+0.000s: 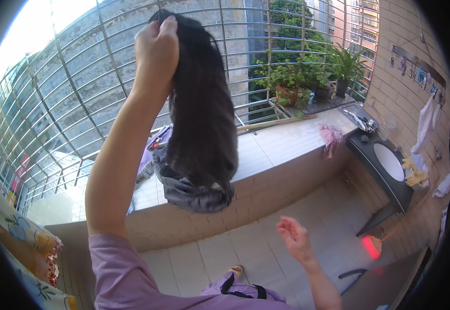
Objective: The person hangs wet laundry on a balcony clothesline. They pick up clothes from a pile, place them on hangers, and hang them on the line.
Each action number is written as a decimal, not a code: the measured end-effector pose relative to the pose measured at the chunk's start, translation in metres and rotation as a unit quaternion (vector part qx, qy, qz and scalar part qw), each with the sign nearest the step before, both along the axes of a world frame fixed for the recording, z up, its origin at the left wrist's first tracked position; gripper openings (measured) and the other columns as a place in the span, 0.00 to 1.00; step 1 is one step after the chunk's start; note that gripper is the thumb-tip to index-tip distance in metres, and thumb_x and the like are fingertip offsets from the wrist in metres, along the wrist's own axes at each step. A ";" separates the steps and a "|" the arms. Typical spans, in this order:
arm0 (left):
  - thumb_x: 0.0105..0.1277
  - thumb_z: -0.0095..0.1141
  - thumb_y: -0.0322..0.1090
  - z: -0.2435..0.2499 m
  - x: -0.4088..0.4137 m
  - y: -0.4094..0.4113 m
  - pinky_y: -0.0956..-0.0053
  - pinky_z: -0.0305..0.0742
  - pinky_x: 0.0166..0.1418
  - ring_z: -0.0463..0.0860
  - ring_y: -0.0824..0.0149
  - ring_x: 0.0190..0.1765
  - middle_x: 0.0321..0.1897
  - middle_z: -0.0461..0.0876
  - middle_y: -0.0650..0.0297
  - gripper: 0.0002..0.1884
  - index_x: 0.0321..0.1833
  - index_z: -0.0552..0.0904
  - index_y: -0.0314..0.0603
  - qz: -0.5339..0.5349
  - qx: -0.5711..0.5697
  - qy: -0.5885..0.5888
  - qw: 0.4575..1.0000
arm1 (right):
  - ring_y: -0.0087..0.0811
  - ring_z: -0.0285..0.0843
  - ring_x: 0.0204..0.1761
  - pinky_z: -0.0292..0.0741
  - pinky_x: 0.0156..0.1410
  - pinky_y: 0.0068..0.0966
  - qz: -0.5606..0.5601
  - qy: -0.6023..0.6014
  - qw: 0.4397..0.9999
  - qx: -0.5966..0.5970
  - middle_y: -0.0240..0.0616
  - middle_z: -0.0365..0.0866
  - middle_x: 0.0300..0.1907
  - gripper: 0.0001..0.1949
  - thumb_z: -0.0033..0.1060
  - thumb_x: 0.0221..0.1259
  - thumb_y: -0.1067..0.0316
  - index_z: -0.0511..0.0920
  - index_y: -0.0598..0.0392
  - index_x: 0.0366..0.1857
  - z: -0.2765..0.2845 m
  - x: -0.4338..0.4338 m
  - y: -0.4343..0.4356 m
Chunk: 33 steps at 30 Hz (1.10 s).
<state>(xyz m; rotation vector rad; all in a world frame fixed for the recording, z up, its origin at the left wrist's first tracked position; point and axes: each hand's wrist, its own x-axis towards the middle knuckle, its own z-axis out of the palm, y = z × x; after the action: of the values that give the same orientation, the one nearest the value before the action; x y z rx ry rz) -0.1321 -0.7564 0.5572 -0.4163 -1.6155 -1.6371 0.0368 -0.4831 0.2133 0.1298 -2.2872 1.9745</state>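
Observation:
My left hand (157, 52) is raised high at the upper left and grips the top of a dark garment (205, 104), which hangs down in front of the window grille. Behind and below its lower end, a bundle of dark grey cloth (198, 197) shows at the edge of the white tiled ledge (254, 151); how the two relate is partly hidden. Purple cloth (163, 135) lies on the ledge, partly behind the garment. Low on the right, my right hand (294, 236) is held over the floor with its fingers bent and nothing in them.
Metal bars (108, 42) line the ledge. Potted plants (291, 95), a pink cloth (330, 137) and a tray (358, 116) stand or lie toward the right, near a black washbasin counter (380, 166). Clips hang from a rack (418, 66). A patterned curtain (23, 248) hangs left.

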 end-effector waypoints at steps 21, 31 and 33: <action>0.49 0.59 0.25 -0.194 0.122 0.031 0.69 0.80 0.27 0.82 0.64 0.27 0.26 0.79 0.54 0.08 0.32 0.77 0.31 0.091 -0.432 -0.328 0.835 | 0.19 0.61 0.27 0.62 0.34 0.22 -0.246 0.192 0.949 0.038 0.30 0.70 0.20 0.19 0.48 0.68 0.58 0.73 0.65 0.24 0.156 0.092 0.111; 0.48 0.49 0.18 -0.173 0.116 0.048 0.80 0.74 0.25 0.79 0.70 0.31 0.31 0.80 0.61 0.16 0.41 0.81 0.35 -0.155 -0.313 -0.311 0.884 | 0.20 0.57 0.27 0.62 0.33 0.25 -0.271 0.226 0.913 0.206 0.28 0.68 0.19 0.23 0.48 0.70 0.52 0.71 0.64 0.24 0.215 0.116 0.160; 0.52 0.44 0.18 -0.150 0.123 0.046 0.80 0.73 0.33 0.79 0.72 0.32 0.35 0.82 0.59 0.16 0.42 0.81 0.33 -0.168 -0.268 -0.178 0.932 | 0.17 0.57 0.26 0.59 0.31 0.22 -0.274 0.251 0.906 0.204 0.23 0.67 0.19 0.22 0.47 0.71 0.52 0.71 0.62 0.23 0.228 0.140 0.149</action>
<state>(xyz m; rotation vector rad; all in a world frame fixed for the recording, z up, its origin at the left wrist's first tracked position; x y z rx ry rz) -0.0088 -0.7105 0.4069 -0.7382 -2.3887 -1.5535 0.1765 -0.3339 0.4411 0.0196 -2.0477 1.0294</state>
